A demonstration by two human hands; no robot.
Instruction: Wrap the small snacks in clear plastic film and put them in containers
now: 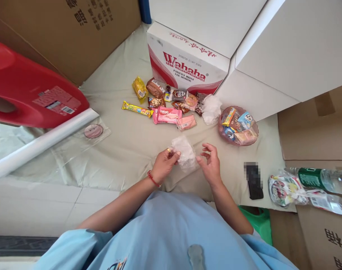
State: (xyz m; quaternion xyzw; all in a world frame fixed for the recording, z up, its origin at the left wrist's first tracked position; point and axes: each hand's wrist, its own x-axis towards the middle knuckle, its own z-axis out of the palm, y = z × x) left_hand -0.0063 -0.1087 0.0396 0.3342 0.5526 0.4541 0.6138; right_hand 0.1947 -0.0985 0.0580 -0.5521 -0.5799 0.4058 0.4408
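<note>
— What are we holding right now?

— We are holding a small clear plastic bag (184,154) just above the pale sheet (126,150) that is covering the floor. Our left hand (163,165) is pinching one edge of it, its grip closed on the plastic; our right hand (211,163) is touching the other side with the fingers loosely curled and half open — not clamping anything.

— And how far along are we looking?

— Partly there, we are judging. The round pink dish (223,129) to the right is already carrying several wrapped snacks, while a loose pile of snack packets (168,105) is still lying in front of the Wahaha box (187,60), with a pink wafer pack (168,114) nearest us. The bag in our hands is looking empty, though we are not able to tell for sure.

— Anything else close by?

— Another crumpled clear bag (211,108) is sitting between the pile and the dish, and a dark phone (253,182) is lying further right.
</note>
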